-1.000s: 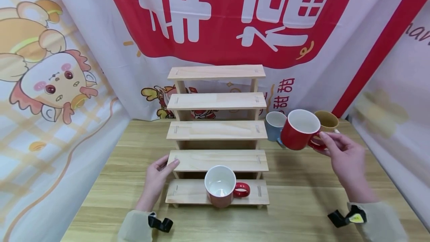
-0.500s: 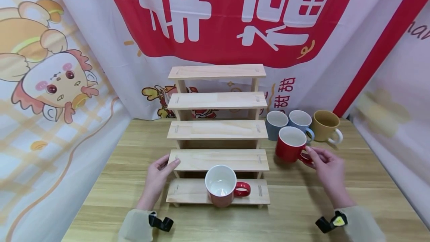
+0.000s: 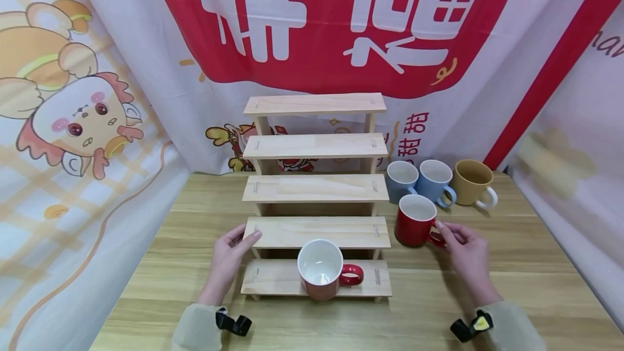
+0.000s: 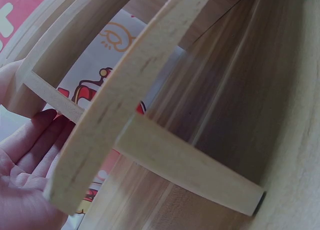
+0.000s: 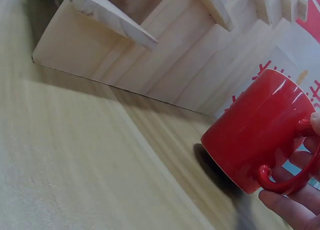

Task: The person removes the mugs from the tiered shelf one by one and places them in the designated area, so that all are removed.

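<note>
My left hand (image 3: 226, 264) grips the left end of the second step from the bottom of a wooden stepped rack (image 3: 317, 187). Its thumb lies on top, and its fingers (image 4: 42, 145) reach beneath the board in the left wrist view. To the rack's right, my right hand (image 3: 469, 256) pinches the handle of a red mug (image 3: 409, 229) with a white inside. In the right wrist view this mug (image 5: 257, 132) is upright relative to the rack, just above the table, with a dark shadow below. Another red mug (image 3: 319, 286) stands on the bottom step, handle to the right.
Behind the held mug stand a grey-blue mug (image 3: 398, 191), a light blue mug (image 3: 431, 191) and a tan mug (image 3: 470, 191) with a white handle. Printed cloth (image 3: 214, 107) hangs behind and beside the wooden table (image 3: 195, 194).
My right hand has brought the red mug left, down and nearer, from in front of the back mugs to beside the rack. My left hand has kept its place.
</note>
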`<control>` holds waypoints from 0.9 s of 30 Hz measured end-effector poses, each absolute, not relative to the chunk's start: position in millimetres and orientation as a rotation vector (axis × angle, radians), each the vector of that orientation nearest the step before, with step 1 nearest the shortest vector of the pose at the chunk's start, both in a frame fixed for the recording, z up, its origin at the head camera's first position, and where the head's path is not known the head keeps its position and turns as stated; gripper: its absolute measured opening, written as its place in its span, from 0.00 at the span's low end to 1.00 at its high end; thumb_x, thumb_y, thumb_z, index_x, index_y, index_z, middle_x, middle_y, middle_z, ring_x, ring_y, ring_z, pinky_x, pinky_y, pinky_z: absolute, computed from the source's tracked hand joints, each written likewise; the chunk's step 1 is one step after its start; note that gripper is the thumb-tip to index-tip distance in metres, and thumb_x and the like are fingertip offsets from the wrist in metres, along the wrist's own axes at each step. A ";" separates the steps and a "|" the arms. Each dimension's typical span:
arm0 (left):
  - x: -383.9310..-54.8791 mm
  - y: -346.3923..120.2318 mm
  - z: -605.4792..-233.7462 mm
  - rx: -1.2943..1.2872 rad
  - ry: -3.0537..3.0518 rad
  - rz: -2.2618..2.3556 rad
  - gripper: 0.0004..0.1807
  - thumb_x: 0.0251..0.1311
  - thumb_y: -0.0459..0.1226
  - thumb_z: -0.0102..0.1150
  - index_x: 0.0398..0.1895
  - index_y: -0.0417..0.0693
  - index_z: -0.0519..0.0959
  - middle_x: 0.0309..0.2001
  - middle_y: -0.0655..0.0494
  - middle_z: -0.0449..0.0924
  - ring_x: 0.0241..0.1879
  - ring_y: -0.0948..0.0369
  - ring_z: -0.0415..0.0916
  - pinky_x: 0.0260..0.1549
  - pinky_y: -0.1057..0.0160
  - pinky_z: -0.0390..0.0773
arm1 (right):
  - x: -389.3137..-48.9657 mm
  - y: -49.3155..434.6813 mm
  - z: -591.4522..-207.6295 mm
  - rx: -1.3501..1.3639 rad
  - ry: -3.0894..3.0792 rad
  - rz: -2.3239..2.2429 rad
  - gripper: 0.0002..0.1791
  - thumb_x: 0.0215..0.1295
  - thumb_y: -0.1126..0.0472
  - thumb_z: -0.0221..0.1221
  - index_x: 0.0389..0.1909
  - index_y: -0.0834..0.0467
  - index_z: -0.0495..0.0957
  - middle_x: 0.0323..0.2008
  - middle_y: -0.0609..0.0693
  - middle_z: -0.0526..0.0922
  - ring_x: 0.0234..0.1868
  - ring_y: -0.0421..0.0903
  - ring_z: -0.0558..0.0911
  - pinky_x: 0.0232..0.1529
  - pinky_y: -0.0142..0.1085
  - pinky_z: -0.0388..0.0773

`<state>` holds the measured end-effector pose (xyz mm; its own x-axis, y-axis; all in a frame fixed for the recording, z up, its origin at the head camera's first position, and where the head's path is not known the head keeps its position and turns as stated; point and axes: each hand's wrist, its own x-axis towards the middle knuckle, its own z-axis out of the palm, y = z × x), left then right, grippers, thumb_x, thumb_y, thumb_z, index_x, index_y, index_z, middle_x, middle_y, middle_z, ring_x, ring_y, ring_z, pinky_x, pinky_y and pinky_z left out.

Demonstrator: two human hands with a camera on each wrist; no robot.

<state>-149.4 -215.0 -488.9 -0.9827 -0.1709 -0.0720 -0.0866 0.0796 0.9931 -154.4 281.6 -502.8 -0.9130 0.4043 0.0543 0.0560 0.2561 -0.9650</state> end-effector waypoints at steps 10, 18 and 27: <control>-150.6 -214.0 -490.0 0.274 -2.257 -2.053 0.32 0.63 0.42 0.72 0.66 0.35 0.75 0.61 0.40 0.77 0.55 0.61 0.78 0.53 0.69 0.78 | -149.6 275.4 -506.7 -0.426 -2.214 1.739 0.20 0.68 0.51 0.67 0.48 0.66 0.85 0.36 0.46 0.90 0.36 0.36 0.86 0.28 0.28 0.80; -150.1 -214.7 -490.0 0.267 -2.262 -2.044 0.32 0.62 0.42 0.72 0.65 0.36 0.75 0.62 0.40 0.77 0.55 0.61 0.78 0.53 0.69 0.78 | -144.4 276.3 -507.1 -0.506 -2.170 1.900 0.20 0.65 0.49 0.70 0.48 0.61 0.84 0.39 0.44 0.89 0.39 0.36 0.85 0.35 0.26 0.81; -150.2 -214.7 -490.8 0.276 -2.274 -2.046 0.33 0.62 0.44 0.73 0.66 0.36 0.75 0.63 0.41 0.77 0.58 0.58 0.77 0.54 0.69 0.77 | -139.6 278.6 -497.8 -0.460 -2.278 1.831 0.27 0.67 0.44 0.67 0.56 0.60 0.82 0.44 0.42 0.88 0.45 0.33 0.82 0.40 0.24 0.78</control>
<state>-150.2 -214.7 -490.8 -0.9815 -0.1793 -0.0676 -0.0861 0.0975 0.9915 -139.6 278.6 -497.8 -0.9354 0.3499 -0.0506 0.1247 0.1925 -0.9733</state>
